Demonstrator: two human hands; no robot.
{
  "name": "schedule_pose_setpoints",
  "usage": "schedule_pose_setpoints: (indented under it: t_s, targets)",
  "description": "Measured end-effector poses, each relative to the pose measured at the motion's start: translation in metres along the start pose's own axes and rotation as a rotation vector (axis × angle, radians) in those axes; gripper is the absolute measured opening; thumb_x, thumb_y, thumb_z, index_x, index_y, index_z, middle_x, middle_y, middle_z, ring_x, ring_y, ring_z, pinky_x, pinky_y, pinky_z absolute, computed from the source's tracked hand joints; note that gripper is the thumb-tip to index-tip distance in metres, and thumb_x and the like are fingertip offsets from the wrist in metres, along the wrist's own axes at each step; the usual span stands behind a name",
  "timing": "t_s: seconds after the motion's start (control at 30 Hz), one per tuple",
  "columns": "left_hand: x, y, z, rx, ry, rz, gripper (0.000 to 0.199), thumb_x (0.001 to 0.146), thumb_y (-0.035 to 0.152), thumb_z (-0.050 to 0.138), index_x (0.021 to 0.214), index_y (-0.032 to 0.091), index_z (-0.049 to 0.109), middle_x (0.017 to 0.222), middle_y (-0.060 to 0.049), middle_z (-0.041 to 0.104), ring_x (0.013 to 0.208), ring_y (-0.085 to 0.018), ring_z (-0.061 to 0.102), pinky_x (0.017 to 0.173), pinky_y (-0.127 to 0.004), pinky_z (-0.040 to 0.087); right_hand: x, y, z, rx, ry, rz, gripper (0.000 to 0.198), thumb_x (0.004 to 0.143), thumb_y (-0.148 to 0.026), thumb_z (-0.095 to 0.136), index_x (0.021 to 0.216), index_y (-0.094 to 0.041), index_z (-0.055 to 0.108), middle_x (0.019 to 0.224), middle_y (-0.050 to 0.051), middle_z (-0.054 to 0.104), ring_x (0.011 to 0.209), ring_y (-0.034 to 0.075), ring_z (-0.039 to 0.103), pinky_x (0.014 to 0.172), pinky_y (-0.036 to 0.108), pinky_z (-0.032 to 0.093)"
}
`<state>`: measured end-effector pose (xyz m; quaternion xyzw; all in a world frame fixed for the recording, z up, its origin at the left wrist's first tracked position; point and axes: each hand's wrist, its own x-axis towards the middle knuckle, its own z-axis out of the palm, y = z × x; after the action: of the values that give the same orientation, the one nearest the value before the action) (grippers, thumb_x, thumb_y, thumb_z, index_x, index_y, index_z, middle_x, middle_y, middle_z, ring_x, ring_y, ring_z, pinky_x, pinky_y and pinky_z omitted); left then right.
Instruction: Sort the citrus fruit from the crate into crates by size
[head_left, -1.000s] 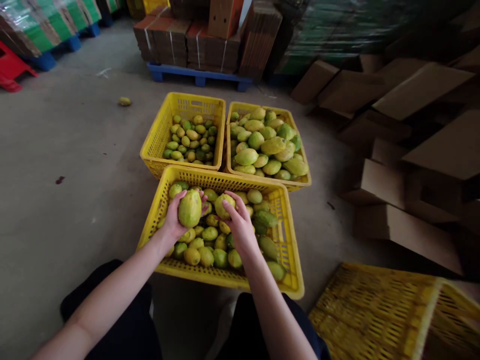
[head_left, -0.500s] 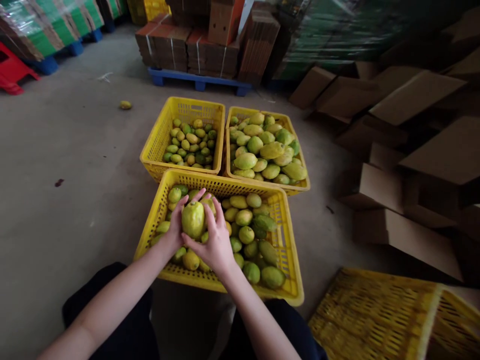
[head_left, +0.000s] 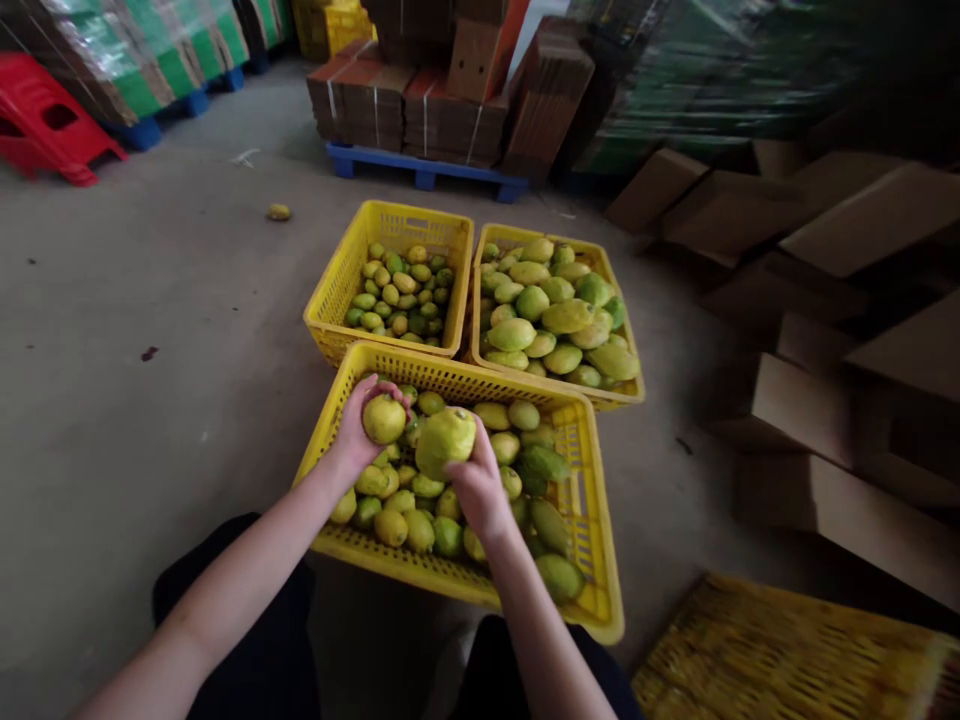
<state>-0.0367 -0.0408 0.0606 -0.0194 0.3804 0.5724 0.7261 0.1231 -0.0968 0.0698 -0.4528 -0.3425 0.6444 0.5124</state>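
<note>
The larger fruit (head_left: 444, 442), in the left hand (head_left: 354, 432) a second ago, now sits in the half-closed right hand (head_left: 482, 492) above a yellow crate (head_left: 604, 520); the left cups a smaller fruit (head_left: 384, 419) (an apparent swap, leaving neither hand free).

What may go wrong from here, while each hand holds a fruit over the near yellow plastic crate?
The large lumpy yellow-green fruit might slip from the bare right hand and bruise the green-yellow fruits below. Larger greenish fruits heaped in the far right yellow plastic crate might roll out. The small yellow fruit on the grey floor might be stepped on.
</note>
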Motion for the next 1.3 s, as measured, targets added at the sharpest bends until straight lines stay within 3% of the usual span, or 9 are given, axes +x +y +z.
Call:
schedule_pose_setpoints:
  t_s: [0.13,0.3,0.53,0.63,0.73,0.9,1.03,1.17,1.3]
  targets:
    - [-0.009,0.002,0.003,0.168,-0.099,0.119,0.026,0.084,0.024,0.056,0.062,0.013,0.067,0.064,-0.008,0.068,0.058,-0.018,0.067,0.059,-0.029,0.054,0.007,-0.007,0.005,0.415,0.001,0.265,0.048,0.073,-0.066,0.061,0.088,-0.021,0.07,0.082,0.008,0.07,0.093,0.032,0.069,0.085,0.049,0.058]
    - [-0.022,0.002,0.009,0.18,-0.189,0.074,0.031,0.087,0.029,0.054,0.061,0.014,0.062,0.075,-0.008,0.067,0.06,-0.019,0.067,0.053,-0.029,0.053,0.002,-0.002,0.016,0.393,-0.046,0.261,0.04,0.071,-0.061,0.063,0.065,-0.021,0.068,0.065,0.009,0.065,0.083,0.031,0.069,0.076,0.044,0.058]
    - [-0.027,0.007,0.013,0.085,-0.203,-0.015,0.039,0.092,0.026,0.048,0.054,0.018,0.046,0.062,-0.002,0.052,0.054,-0.015,0.059,0.048,-0.026,0.054,-0.001,0.003,0.015,0.187,-0.038,0.102,0.037,0.071,-0.053,0.061,0.067,-0.019,0.075,0.063,0.008,0.067,0.068,0.027,0.066,0.064,0.038,0.053]
    - [-0.025,0.006,0.01,0.031,-0.2,-0.062,0.036,0.091,0.027,0.05,0.056,0.019,0.045,0.06,-0.001,0.05,0.052,-0.014,0.058,0.046,-0.025,0.053,0.001,0.002,0.016,0.28,-0.013,0.144,0.036,0.071,-0.053,0.059,0.065,-0.02,0.074,0.067,0.008,0.067,0.07,0.026,0.067,0.068,0.04,0.055]
    - [-0.02,0.002,0.006,-0.02,-0.142,-0.104,0.031,0.089,0.025,0.05,0.06,0.018,0.052,0.064,-0.003,0.058,0.057,-0.014,0.062,0.052,-0.026,0.057,0.005,0.001,0.015,0.42,0.039,0.22,0.038,0.073,-0.056,0.06,0.07,-0.02,0.073,0.073,0.007,0.069,0.076,0.026,0.068,0.079,0.044,0.057]
    - [-0.012,-0.007,0.004,-0.067,0.024,-0.152,0.026,0.086,0.024,0.049,0.091,0.011,0.071,0.089,-0.013,0.075,0.076,-0.023,0.073,0.071,-0.037,0.063,0.012,0.003,0.004,0.601,0.105,0.318,0.039,0.074,-0.051,0.065,0.101,-0.024,0.072,0.095,0.006,0.076,0.092,0.027,0.071,0.083,0.046,0.058]
    - [-0.01,-0.01,0.001,-0.094,0.002,-0.201,0.046,0.084,0.018,0.05,0.127,0.01,0.065,0.099,-0.013,0.076,0.089,-0.025,0.074,0.081,-0.04,0.062,0.017,0.007,-0.005,0.66,0.143,0.388,0.04,0.075,-0.049,0.067,0.105,-0.024,0.07,0.093,0.006,0.076,0.083,0.025,0.071,0.075,0.041,0.059]
    - [-0.013,-0.01,-0.004,-0.155,-0.046,-0.278,0.053,0.091,0.02,0.046,0.142,0.017,0.056,0.109,-0.012,0.075,0.081,-0.019,0.072,0.068,-0.028,0.061,0.017,0.007,-0.005,0.701,0.154,0.416,0.037,0.08,-0.053,0.066,0.105,-0.025,0.069,0.097,0.004,0.077,0.065,0.017,0.064,0.057,0.03,0.053]
    - [-0.014,-0.006,-0.007,-0.21,-0.054,-0.323,0.043,0.094,0.024,0.046,0.134,0.024,0.062,0.099,-0.006,0.076,0.072,-0.015,0.069,0.057,-0.02,0.057,0.015,0.004,-0.002,0.707,0.134,0.388,0.037,0.08,-0.053,0.067,0.107,-0.029,0.069,0.095,0.001,0.076,0.068,0.017,0.065,0.059,0.03,0.053]
